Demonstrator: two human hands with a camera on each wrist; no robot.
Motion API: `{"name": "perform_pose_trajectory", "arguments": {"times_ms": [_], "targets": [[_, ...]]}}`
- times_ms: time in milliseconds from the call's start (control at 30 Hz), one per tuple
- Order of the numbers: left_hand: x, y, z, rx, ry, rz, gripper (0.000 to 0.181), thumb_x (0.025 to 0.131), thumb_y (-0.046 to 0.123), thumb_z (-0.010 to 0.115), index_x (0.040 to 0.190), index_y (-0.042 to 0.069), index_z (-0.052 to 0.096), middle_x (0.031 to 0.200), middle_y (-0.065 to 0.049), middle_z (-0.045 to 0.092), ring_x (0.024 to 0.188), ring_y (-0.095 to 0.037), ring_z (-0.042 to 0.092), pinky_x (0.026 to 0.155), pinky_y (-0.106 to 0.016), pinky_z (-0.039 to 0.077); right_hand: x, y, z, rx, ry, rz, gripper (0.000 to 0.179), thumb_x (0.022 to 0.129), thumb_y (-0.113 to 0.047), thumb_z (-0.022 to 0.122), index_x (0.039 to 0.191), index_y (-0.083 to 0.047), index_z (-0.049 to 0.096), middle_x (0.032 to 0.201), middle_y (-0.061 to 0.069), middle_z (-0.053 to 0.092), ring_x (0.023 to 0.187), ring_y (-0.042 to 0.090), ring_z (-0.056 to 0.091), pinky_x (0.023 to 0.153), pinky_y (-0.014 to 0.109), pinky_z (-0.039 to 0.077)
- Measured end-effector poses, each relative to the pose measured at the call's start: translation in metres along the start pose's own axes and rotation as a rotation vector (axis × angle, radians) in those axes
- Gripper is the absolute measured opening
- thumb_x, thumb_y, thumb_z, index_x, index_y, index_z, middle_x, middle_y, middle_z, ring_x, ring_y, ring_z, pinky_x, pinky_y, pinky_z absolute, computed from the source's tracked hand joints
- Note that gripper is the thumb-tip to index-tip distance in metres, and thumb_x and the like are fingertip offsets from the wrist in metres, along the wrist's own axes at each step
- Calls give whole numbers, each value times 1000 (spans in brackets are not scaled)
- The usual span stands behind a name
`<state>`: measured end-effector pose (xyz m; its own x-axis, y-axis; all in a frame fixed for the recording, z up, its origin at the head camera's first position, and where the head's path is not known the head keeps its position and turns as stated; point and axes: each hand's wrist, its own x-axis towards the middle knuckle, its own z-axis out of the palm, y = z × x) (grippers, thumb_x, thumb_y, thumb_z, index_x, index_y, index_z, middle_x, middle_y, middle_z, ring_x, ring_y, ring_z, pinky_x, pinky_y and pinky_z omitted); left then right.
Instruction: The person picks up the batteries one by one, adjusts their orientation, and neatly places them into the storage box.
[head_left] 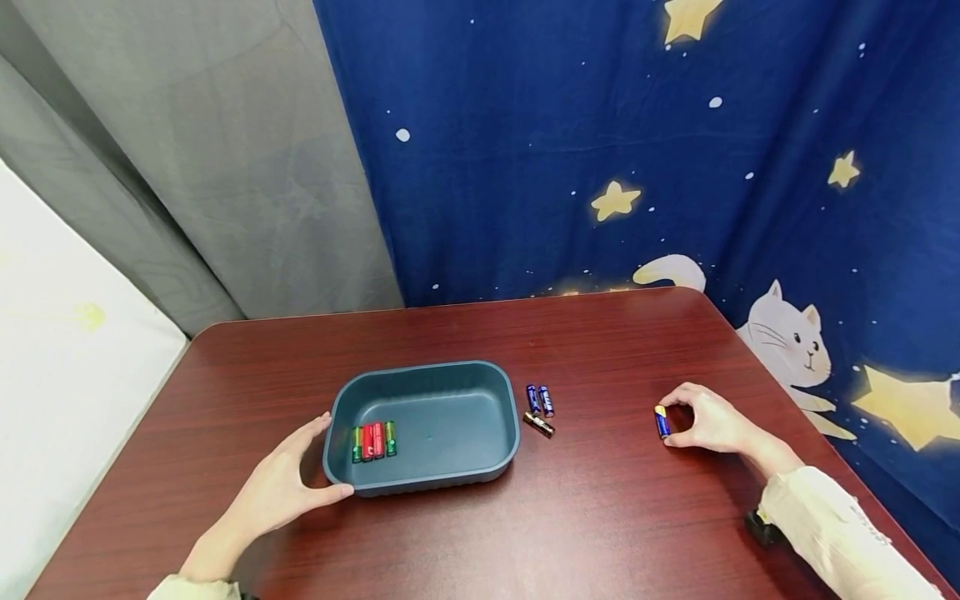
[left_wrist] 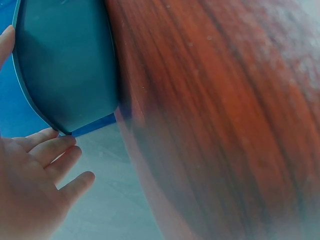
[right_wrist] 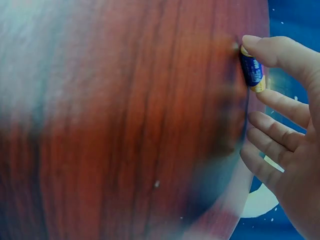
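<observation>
My right hand (head_left: 712,423) pinches a blue battery with a yellow end (head_left: 662,422) between thumb and index finger, at the right of the table. In the right wrist view the battery (right_wrist: 252,71) is held by its two ends, the other fingers spread apart. On the left, my left hand (head_left: 273,492) touches the dark teal plastic tray (head_left: 442,479), thumb at its near corner and fingertips at its left rim. Those fingers (left_wrist: 52,150) look fairly straight. Inside the tray, at its left end, two red batteries (head_left: 372,442) lie between two green ones (head_left: 390,438).
Just right of the tray, two blue batteries (head_left: 539,400) lie side by side, with a black-and-gold battery (head_left: 538,424) in front of them. All stand on a reddish-brown wooden table (head_left: 600,517). Behind its far edge hang a grey curtain (head_left: 225,167) and a blue star-patterned curtain (head_left: 510,167).
</observation>
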<state>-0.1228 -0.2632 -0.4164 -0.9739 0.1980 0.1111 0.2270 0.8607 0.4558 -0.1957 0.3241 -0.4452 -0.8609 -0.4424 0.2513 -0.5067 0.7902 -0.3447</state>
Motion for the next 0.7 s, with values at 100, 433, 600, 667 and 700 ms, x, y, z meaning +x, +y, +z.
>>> {"name": "perform_pose_trajectory", "arguments": {"times_ms": [100,433,600,667,700], "targets": [[0,0,0,0,1,1,98,63,60,71,136,5,37,137,-16,40,121,-33,41,90,-56,40,0,0,2,-9,8,-11,40,55,-26,83,88,-12,65,86,-5,58,83,15,53,76,25,39],[0,0,0,-6,-2,-1,99,63,61,71,137,6,37,137,-16,40,121,-33,40,90,-56,40,3,-2,3,47,28,27,37,61,-23,82,91,-9,64,85,-3,59,78,15,56,71,31,47],[0,0,0,-5,0,3,98,63,61,71,136,5,38,137,-16,40,121,-33,40,90,-56,40,12,-10,-2,134,25,53,38,63,-21,82,93,-7,63,87,-1,61,79,18,57,71,30,51],[0,0,0,-4,1,4,98,63,61,71,136,5,38,137,-15,40,121,-33,40,90,-56,40,17,-14,-5,151,13,57,39,64,-22,82,94,-7,63,88,-1,61,80,18,58,72,29,51],[0,0,0,-3,1,4,98,62,61,71,136,5,38,137,-15,40,121,-33,40,90,-56,40,20,-16,-7,157,12,54,39,64,-22,82,94,-7,63,88,-1,61,81,18,59,72,30,52]]}}
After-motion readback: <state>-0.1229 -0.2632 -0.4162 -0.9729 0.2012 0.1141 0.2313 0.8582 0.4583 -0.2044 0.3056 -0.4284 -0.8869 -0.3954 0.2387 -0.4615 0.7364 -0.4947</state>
